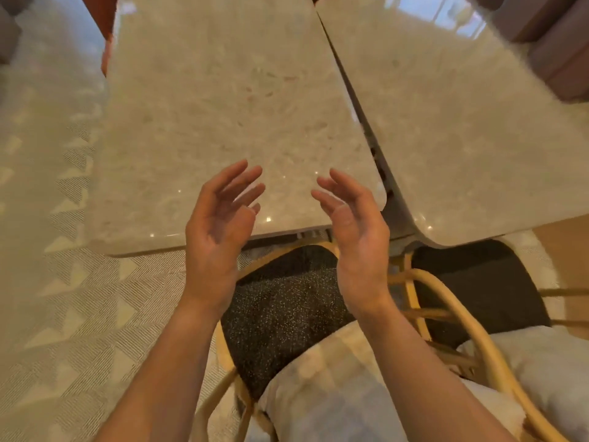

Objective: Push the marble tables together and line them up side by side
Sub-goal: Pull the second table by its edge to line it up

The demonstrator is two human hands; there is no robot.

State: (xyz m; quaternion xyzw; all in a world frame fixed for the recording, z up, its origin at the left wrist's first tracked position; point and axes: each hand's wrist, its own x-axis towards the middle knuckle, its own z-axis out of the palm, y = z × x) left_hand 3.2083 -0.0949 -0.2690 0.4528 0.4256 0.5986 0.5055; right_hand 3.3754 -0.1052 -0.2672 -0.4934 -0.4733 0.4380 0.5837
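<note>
Two hands, left hand (pixel 220 224) and right hand (pixel 353 224), open and empty over the left table's (pixel 223 100) near edge; right table (pixel 462 122) just beside the right hand, across a wedge gap narrowing away.

Two marble tables, the left table (pixel 223 100) and the right table (pixel 462 129), are pale cream, mottled with faint pinkish flecks. A chair (pixel 446 301) has honey-yellow rattan framing, a black seat cushion (pixel 280 307) speckled white, and a white pillow (pixel 334 393). The rug (pixel 79 314) is beige, woven in light triangles.
</note>
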